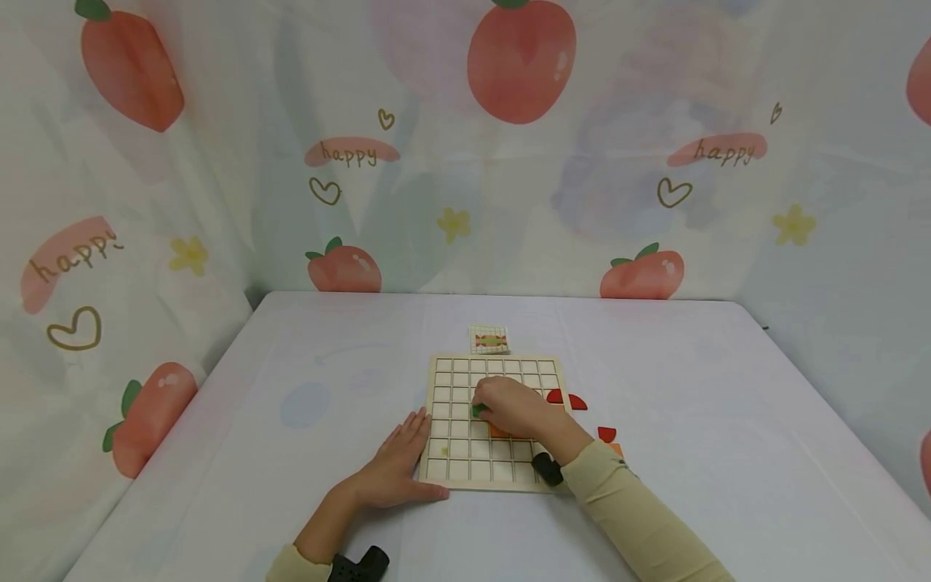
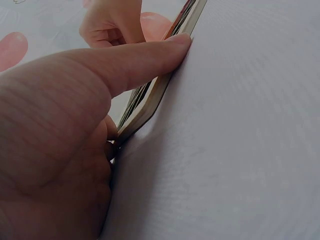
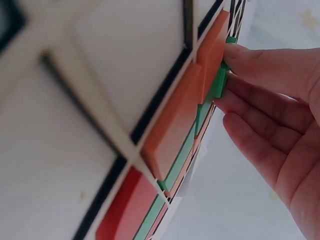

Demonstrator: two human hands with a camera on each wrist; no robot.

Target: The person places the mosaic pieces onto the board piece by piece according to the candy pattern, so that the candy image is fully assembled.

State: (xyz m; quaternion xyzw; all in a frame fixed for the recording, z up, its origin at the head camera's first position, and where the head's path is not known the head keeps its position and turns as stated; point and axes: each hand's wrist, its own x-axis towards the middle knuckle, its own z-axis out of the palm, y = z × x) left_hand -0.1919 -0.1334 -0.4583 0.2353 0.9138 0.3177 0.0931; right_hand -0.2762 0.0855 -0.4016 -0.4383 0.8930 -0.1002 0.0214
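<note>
A pale wooden grid board (image 1: pixel 458 470) lies flat on the white-covered table. My left hand (image 1: pixel 393 469) rests along its left edge with fingers extended, the thumb (image 2: pixel 165 52) reaching across the near corner. Over the middle of the grid, my right hand (image 1: pixel 512 406) pinches a small green piece (image 3: pixel 220 82) between thumb and fingers, against the board. Orange pieces (image 3: pixel 175 120) sit in cells beside it, with other green ones and a red piece (image 3: pixel 125 205) in the same area. From the head view, the right hand covers most of these pieces.
Behind the board lies a small pattern card (image 1: pixel 490 340). Off the board's right side are a red half-round piece (image 1: pixel 578 402), another red piece (image 1: pixel 607 434) and an orange piece (image 1: pixel 617 449), partly behind the right sleeve. A fruit-printed cloth (image 1: pixel 509 202) hangs behind the table.
</note>
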